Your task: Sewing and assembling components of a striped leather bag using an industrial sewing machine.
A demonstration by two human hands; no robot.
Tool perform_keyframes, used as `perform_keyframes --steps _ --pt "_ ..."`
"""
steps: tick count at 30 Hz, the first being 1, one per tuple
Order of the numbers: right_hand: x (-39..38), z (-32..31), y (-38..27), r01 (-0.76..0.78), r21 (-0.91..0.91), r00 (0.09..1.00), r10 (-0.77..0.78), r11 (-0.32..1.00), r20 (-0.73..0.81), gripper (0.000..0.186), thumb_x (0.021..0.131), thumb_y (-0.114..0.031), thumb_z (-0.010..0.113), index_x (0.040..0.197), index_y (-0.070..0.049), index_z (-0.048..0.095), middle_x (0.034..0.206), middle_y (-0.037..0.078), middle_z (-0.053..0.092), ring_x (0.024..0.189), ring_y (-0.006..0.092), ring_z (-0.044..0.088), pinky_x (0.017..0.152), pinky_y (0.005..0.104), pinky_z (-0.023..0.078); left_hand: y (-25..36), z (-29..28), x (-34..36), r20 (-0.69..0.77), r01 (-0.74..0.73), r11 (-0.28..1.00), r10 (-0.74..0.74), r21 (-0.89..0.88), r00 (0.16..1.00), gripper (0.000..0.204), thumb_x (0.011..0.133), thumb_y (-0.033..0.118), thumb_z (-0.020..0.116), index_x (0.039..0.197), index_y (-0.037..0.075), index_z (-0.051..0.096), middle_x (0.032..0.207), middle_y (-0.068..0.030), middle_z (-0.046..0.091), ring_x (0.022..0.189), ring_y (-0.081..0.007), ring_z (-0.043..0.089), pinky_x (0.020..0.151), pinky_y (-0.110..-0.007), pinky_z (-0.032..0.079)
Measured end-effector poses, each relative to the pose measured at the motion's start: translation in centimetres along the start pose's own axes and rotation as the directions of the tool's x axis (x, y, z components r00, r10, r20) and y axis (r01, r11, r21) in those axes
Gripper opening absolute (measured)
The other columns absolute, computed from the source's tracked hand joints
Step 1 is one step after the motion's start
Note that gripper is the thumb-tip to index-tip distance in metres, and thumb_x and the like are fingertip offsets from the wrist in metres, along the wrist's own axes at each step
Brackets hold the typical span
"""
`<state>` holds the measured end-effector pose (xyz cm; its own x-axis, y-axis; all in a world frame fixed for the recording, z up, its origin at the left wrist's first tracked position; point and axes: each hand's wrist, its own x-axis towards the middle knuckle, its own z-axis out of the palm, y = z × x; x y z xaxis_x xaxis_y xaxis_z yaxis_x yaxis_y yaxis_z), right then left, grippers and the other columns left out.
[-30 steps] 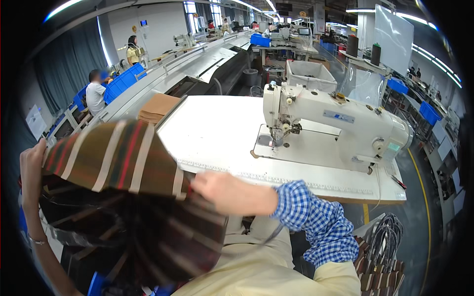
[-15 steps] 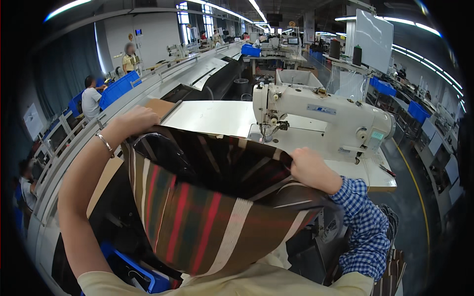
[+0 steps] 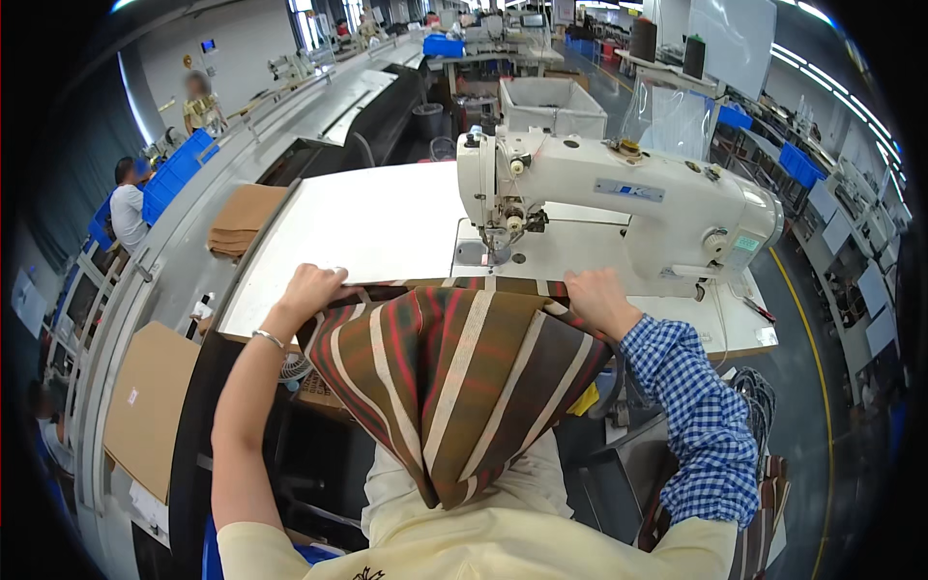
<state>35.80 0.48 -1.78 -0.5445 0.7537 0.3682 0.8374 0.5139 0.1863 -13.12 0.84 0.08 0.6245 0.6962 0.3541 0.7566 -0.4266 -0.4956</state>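
Observation:
A brown, green and red striped fabric bag (image 3: 454,377) with cream bands hangs between my hands, its top edge stretched along the front of the white sewing table (image 3: 377,222). At the left end of that edge, my left hand (image 3: 314,288) is closed on the cloth. Closed on the opposite end is my right hand (image 3: 597,298), below a blue checked sleeve. The bag's body sags in folds towards my lap, and its inside is hidden. Just beyond the edge stands a white sewing machine (image 3: 619,193), with its needle and presser foot (image 3: 496,249) near the bag's middle.
Brown folded pieces (image 3: 242,217) are stacked left of the table, with a cardboard sheet (image 3: 150,406) nearer me. Red-handled snips (image 3: 759,309) lie at the table's right end. A white bin (image 3: 553,104) stands behind the machine. Two people are at the far left.
The bag's mouth, wide apart before with dark lining showing, is now drawn flat and lowered to the table edge. My left hand has moved right and down. The view has tilted downward.

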Motion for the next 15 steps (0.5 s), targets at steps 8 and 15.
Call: perform_keyframes --steps 8,15 --pt "0.0 -0.2 3.7 -0.259 0.322 0.831 0.04 0.911 0.554 0.024 0.069 -0.013 0.061 0.087 0.0 0.07 0.087 0.028 0.066 0.086 0.045 0.064 0.079 0.0512 0.051 -6.4 -8.1 6.5 0.736 0.49 0.635 0.192 -0.597 0.649 0.042 0.081 0.034 0.077 0.102 0.0 0.067 0.078 -0.0082 0.064 0.065 -0.0201 0.063 0.061 -0.033 0.049" --pt "0.2 -0.8 2.7 -0.247 0.235 0.813 0.069 0.94 0.577 0.023 0.069 -0.017 0.063 0.085 -0.002 0.072 0.083 0.024 0.067 0.082 0.0422 0.065 0.077 0.0501 0.052 -5.3 -6.1 2.5 0.848 0.851 0.215 -0.134 -0.48 0.512 0.032 0.095 0.024 0.058 0.108 -0.005 0.057 0.078 -0.0095 0.065 0.073 -0.0171 0.068 0.066 -0.032 0.048"
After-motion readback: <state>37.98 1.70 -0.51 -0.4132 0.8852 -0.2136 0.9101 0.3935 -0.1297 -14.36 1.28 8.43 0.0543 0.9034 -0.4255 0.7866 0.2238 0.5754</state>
